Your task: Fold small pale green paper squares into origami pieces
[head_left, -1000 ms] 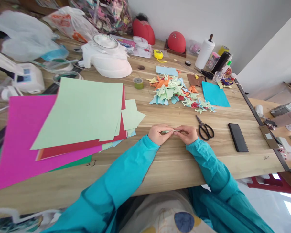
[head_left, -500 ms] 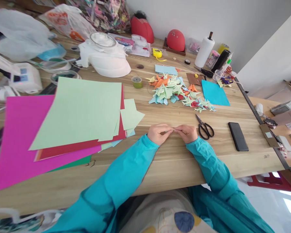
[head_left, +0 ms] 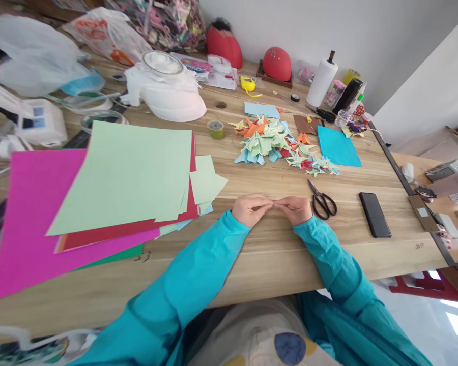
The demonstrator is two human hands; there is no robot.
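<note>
My left hand (head_left: pixel 251 209) and my right hand (head_left: pixel 295 209) meet at the fingertips above the wooden table. Both are closed in a pinch, with a tiny pale piece between them, mostly hidden by the fingers; I cannot make out what it is. Black-handled scissors (head_left: pixel 322 200) lie open just right of my right hand. Beyond the hands is a heap of folded paper stars (head_left: pixel 265 140) in green, orange, blue and red. Left of my left hand, small pale green paper pieces (head_left: pixel 206 180) stick out beside a stack of large sheets (head_left: pixel 130 173), light green on top.
A black phone (head_left: pixel 374 214) lies to the right, and a bright blue square (head_left: pixel 339 146) behind it. A spool (head_left: pixel 216 129), a yellow tape measure (head_left: pixel 248 84) and a white cap (head_left: pixel 168 91) stand farther back. The table's front edge runs close to my body.
</note>
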